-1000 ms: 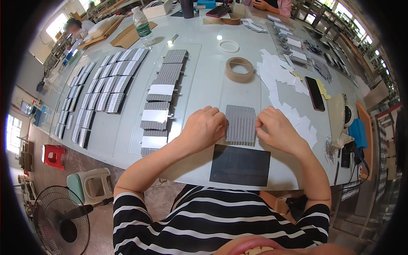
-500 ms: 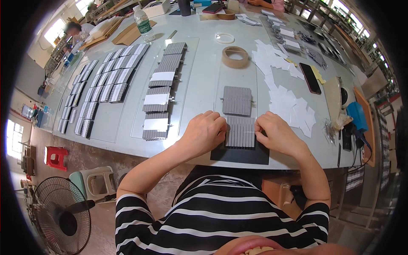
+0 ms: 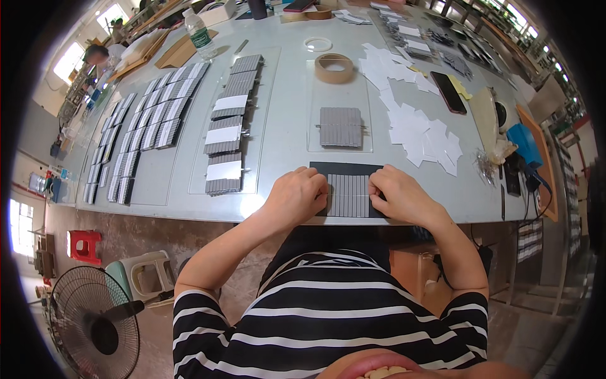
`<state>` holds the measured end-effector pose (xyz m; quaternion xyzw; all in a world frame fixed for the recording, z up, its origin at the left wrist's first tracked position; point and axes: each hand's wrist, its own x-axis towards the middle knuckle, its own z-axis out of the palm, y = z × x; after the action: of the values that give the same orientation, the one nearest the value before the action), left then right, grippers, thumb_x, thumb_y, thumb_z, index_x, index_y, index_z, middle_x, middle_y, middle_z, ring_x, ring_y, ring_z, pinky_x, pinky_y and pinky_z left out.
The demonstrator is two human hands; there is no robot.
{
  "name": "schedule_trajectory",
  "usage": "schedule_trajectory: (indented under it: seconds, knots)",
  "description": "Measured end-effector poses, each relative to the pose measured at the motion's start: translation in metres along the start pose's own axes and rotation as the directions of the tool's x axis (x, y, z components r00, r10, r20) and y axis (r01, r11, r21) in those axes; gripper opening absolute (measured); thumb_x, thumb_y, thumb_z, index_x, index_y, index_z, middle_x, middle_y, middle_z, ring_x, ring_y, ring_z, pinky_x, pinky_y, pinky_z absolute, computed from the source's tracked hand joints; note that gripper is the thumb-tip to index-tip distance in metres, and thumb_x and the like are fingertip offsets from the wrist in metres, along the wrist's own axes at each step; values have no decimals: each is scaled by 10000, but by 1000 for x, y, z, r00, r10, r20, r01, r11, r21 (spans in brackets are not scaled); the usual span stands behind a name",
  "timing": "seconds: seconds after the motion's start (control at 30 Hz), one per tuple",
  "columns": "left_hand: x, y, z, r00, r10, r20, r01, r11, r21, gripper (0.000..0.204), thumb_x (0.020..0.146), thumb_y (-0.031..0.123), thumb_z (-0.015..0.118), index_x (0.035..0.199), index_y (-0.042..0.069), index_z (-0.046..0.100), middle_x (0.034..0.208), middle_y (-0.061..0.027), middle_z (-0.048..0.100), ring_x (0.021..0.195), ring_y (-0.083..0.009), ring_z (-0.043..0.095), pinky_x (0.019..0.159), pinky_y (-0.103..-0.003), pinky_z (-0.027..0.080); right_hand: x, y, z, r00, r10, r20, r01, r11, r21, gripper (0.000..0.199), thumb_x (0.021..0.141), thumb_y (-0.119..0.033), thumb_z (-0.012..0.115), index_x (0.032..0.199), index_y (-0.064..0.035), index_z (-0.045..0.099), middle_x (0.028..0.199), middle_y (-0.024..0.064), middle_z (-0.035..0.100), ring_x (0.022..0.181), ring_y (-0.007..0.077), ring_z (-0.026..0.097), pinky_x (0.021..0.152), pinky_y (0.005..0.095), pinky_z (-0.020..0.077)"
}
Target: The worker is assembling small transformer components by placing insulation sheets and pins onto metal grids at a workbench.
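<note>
A long pale grey table (image 3: 284,114) carries everything, with a dark rectangular mat (image 3: 347,170) at its near edge as the landmark. On the mat lies a row of grey strips (image 3: 349,194); just beyond the mat sits a second block of grey strips (image 3: 341,126), and farther beyond that a roll of brown tape (image 3: 334,67). Left of the mat run columns of grey strip stacks (image 3: 228,126), while right of it lie scattered white paper pieces (image 3: 420,132) and a black phone (image 3: 448,92).
</note>
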<state>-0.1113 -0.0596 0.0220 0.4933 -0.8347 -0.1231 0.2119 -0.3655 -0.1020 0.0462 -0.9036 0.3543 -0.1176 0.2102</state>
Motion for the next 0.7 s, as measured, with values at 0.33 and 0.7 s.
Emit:
schedule_trajectory:
  seconds: [0.33,0.7]
  knots:
    - [-32,-3,6,982,-91,-163,62,983,-175,87,789,92,713,835,53,650,804,-86,607,810,-284,608,733,-387,498,-43,17,35,898,165,-407,-22,942,335,92,809,-18,678,858,-27,602,784,76,536,757,211,550,684,310,464]
    - [-37,-2,22,929,-14,-370,-49,986,-161,92,795,55,718,843,58,640,815,-100,592,791,-313,568,715,-410,451,-38,23,55,484,561,-671,-213,819,532,156,995,-180,584,1009,-42,657,679,-14,548,611,55,486,566,227,407]
